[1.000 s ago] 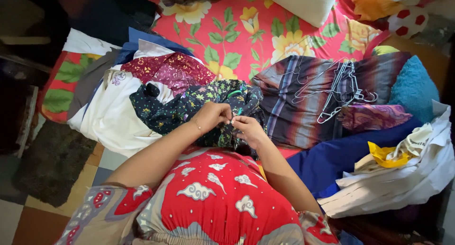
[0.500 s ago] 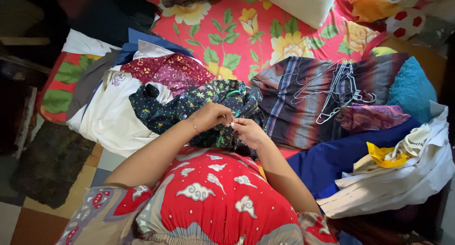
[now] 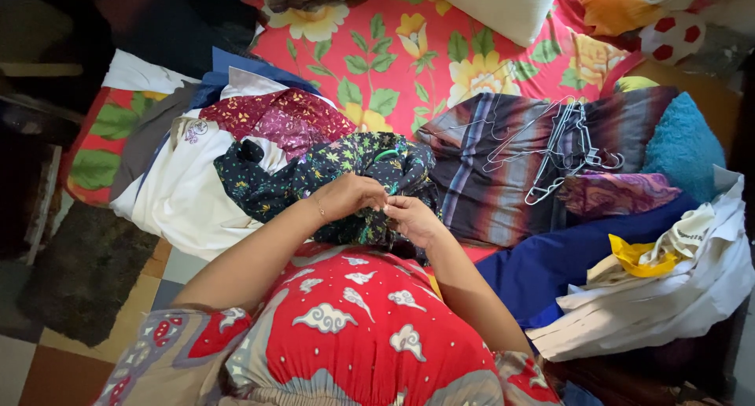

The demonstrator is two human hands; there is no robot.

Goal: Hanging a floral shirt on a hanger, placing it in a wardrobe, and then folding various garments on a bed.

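A single head-worn camera looks steeply down the wearer's front, past a red patterned dress (image 3: pixel 362 327) to the bed (image 3: pixel 409 52) just ahead. It faces across the mattress toward a pillow (image 3: pixel 491 5) at the top edge. Both forearms enter from below at close range, the hands meeting near mid-frame. Tiled floor (image 3: pixel 47 367) shows lower left. No second view overlaps.

Dark floral garment (image 3: pixel 346 174) (green-starred) lies bunched on the clothes pile.

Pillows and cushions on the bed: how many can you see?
2: a white pillow at the top edge, a blue cushion at the right. Others may hide under the clothes.
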